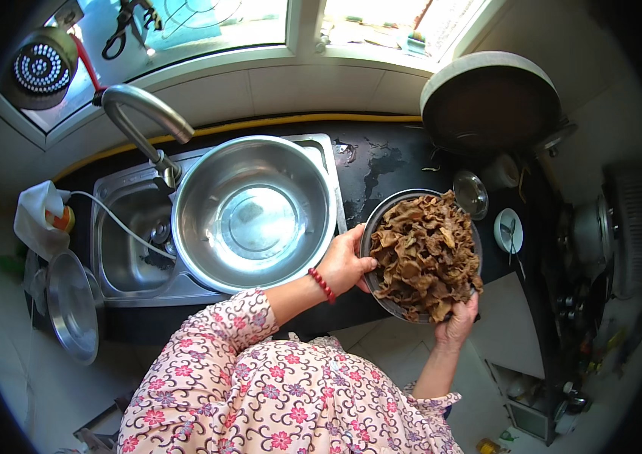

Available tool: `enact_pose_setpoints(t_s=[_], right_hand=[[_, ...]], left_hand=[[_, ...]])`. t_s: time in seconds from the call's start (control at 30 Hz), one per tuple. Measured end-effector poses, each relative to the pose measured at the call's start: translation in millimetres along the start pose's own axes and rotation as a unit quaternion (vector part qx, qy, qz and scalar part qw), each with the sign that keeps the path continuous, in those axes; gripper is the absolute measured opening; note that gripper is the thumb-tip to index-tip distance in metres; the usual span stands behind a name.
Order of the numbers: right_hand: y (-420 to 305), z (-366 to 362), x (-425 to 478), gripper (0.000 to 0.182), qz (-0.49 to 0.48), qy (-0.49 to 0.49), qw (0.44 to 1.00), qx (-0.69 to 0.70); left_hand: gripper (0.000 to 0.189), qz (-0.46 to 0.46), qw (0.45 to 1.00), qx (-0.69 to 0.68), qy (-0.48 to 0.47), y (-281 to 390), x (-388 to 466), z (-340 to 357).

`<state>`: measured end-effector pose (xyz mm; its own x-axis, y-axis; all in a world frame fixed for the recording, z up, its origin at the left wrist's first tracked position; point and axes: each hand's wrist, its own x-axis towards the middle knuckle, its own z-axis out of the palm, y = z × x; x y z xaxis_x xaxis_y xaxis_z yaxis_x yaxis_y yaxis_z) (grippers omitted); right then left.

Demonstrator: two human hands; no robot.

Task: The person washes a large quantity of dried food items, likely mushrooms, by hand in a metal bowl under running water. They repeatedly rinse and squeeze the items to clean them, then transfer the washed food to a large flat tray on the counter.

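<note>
A round metal bowl [367,227] heaped with brown, curled pieces of food, perhaps dried mushrooms [426,255], is held between my two hands. My left hand [349,258] grips its left rim, thumb on top, with a red bead bracelet around the wrist. At the lower right of the rim, my right hand [457,320] holds on, its fingers partly hidden beneath the bowl. To the left, a large stainless steel basin [253,159] stands over part of the steel sink; its inside shows only a shiny bottom.
A curved faucet [150,116] rises behind the sink [128,238], where a white hose [116,218] lies. A large pan [491,102] leans at the back right. Near the bowl are a glass lid [470,194] and a small white bowl [507,218] with spoons. Another metal basin [73,306] sits at left.
</note>
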<state>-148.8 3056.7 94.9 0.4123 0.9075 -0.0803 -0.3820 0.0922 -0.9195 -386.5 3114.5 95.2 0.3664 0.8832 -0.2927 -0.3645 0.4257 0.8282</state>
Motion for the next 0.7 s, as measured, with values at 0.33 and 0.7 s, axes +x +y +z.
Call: enact_pose_setpoints(t_s=[0.33, 0.7], right_hand=[[-66.1, 129.8, 14.5, 0.046, 0.039, -0.193, 0.973, -0.121], [-24.2, 249.2, 26.6, 0.052, 0.073, -0.314, 0.882, -0.343]], left_hand=[[0.046, 0.070, 0.986, -0.152, 0.016, 53.6, -85.1, -38.5], [0.036, -0.023, 0.944, -0.298, 0.141, 33.5, -112.3, -97.3]])
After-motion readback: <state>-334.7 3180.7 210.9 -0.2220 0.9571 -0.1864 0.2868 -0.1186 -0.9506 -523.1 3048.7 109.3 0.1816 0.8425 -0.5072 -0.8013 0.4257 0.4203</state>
